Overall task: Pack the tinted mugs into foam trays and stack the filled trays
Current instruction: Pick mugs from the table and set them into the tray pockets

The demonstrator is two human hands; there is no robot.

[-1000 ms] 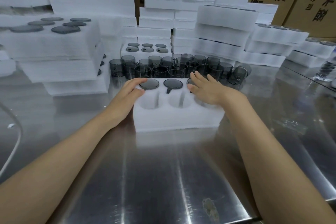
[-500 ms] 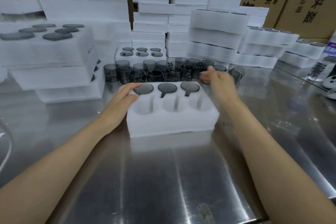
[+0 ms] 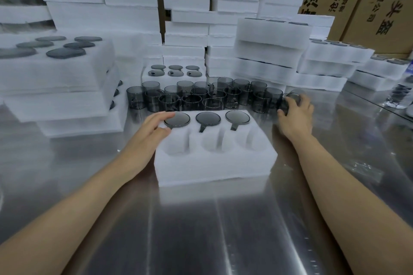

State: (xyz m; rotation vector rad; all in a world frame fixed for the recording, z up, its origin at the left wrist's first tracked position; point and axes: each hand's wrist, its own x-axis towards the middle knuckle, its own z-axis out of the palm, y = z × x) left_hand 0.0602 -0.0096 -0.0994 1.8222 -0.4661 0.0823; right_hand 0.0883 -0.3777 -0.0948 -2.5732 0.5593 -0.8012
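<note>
We find the right hand (image 3: 295,118) curled round a mug (image 3: 293,96), apparently to lift it. Left of that grip, the left hand (image 3: 154,129), fingers flat, steadies the tray (image 3: 214,163), whose near row is empty.

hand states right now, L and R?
Left hand: open, resting on tray.
Right hand: holding a mug.

Behind the foam tray (image 3: 214,165) stand loose mugs (image 3: 192,100), filled trays (image 3: 55,78) stacked to its left.
</note>
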